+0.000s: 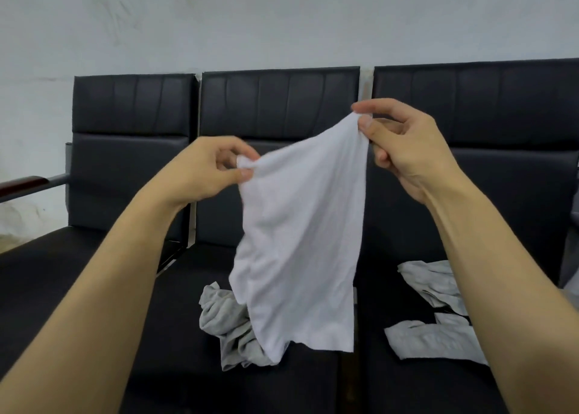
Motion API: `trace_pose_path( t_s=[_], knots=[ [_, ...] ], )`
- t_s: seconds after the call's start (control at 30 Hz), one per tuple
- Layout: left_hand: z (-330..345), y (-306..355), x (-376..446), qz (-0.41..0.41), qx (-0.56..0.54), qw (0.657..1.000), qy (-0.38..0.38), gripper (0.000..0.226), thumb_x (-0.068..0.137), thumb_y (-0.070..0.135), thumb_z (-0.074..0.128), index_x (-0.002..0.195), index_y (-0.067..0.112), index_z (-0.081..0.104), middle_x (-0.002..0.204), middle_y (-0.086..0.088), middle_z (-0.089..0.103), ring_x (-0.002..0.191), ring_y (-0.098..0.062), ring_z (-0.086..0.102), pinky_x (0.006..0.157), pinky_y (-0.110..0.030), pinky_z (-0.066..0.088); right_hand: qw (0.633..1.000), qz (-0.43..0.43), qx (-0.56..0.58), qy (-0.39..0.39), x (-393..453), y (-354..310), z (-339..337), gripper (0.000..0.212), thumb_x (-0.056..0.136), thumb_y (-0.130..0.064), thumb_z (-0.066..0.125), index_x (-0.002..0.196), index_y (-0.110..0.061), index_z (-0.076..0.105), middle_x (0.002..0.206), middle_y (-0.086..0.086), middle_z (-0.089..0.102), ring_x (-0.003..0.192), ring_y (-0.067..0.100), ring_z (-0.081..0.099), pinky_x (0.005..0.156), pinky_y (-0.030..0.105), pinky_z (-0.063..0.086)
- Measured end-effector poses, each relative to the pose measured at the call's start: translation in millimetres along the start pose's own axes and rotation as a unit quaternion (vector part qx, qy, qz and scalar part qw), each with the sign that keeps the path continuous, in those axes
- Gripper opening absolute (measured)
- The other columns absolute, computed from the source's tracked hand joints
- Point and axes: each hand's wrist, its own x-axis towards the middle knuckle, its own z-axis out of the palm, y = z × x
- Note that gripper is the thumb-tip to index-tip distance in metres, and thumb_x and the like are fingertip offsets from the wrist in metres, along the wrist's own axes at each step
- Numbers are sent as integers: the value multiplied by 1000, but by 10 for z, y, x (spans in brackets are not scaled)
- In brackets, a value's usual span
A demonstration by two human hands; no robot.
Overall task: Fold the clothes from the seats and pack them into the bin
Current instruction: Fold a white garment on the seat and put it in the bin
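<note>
A white garment [300, 235] hangs in the air in front of the black seats [275, 110]. My left hand [206, 171] pinches its upper left corner. My right hand [404, 150] pinches the upper right corner, held higher than the left. The cloth slopes up to the right and its lower hem dangles over the middle seat. Beneath it a crumpled grey garment [225, 323] lies on the middle seat, partly hidden by the white cloth. No bin is in view.
Two more grey pieces lie on the right seat: one crumpled [432, 282], one flatter [432, 338] near the front. The left seat [62, 263] has a wooden-topped armrest [22, 185]. A pale wall [282, 22] stands behind the seat row.
</note>
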Motion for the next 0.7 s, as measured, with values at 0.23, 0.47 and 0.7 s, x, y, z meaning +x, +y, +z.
trace_pose_path(
  t_s=[0.23, 0.47, 0.7],
  knots=[
    [182, -180, 9, -79, -92, 985, 122, 10, 93, 26, 78, 102, 31, 75, 92, 9, 77, 93, -2, 69, 77, -18, 42, 989, 79, -124, 10, 32, 491, 67, 34, 102, -15, 65, 134, -27, 70, 100, -10, 72, 68, 5, 61, 73, 22, 53],
    [505, -480, 234, -123, -17, 985, 119, 12, 96, 25, 75, 107, 29, 79, 98, 5, 74, 93, -7, 67, 71, -15, 41, 950, 80, -302, -5, 123, 966, 154, 29, 104, -15, 61, 131, -20, 70, 116, -2, 72, 97, 16, 69, 91, 34, 58],
    [776, -614, 416, -127, -35, 977, 169, 8, 99, 28, 71, 105, 30, 77, 92, 11, 70, 83, 2, 62, 67, -14, 43, 941, 60, -325, 68, 230, 1212, 165, 22, 105, -17, 58, 122, -18, 72, 115, 2, 72, 96, 14, 64, 90, 32, 53]
  ],
)
